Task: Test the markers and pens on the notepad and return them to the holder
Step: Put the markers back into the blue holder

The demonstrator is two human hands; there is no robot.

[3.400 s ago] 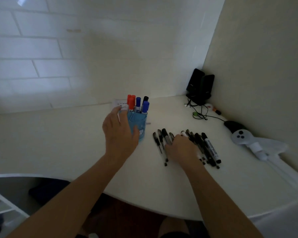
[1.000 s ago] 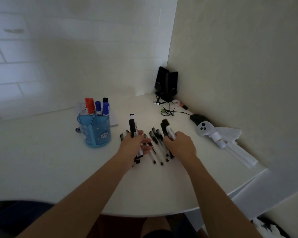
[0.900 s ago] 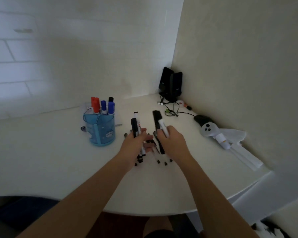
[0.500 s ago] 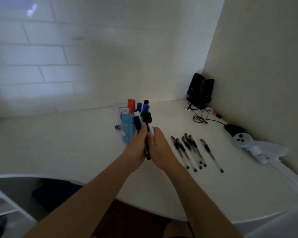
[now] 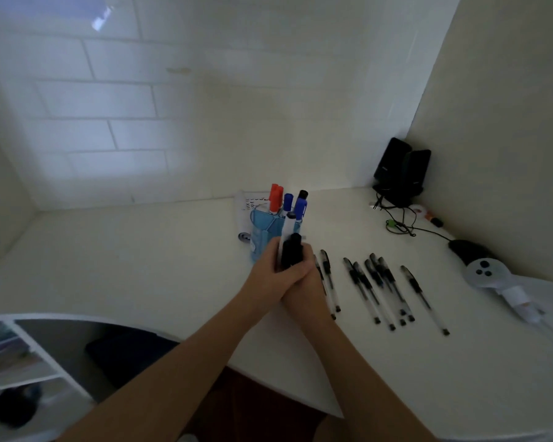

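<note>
Both hands have come together since a second ago, when each was lifting its own markers off the row of pens. The left hand and the right hand now press side by side just in front of the holder, a little to its right. Between them they clasp a bundle of markers, held upright. Each hand's grip is curled round it, the left from the left side and the right from the right. A white-bodied marker stands tallest, its top about level with the holder's rim, with black barrels in front of it; how many there are I cannot tell. The bundle overlaps the holder's right edge from this angle, and whether it touches the holder I cannot tell.

The holder is blue and see-through and stands on the white table. Capped markers stick out of it, red at the left, blue and one black-capped at the right. Behind the holder, partly hidden by it, lies the notepad with small dark marks on its page.

To the right of the holder the pens lie on the table in a loose row, roughly parallel; the nearest two lie just beside the right hand. Farther right of the holder, by the side wall, sit a black mouse and a white controller. Behind and to the right of the holder, in the corner, stand two black speakers with a cable trailing out.
</note>
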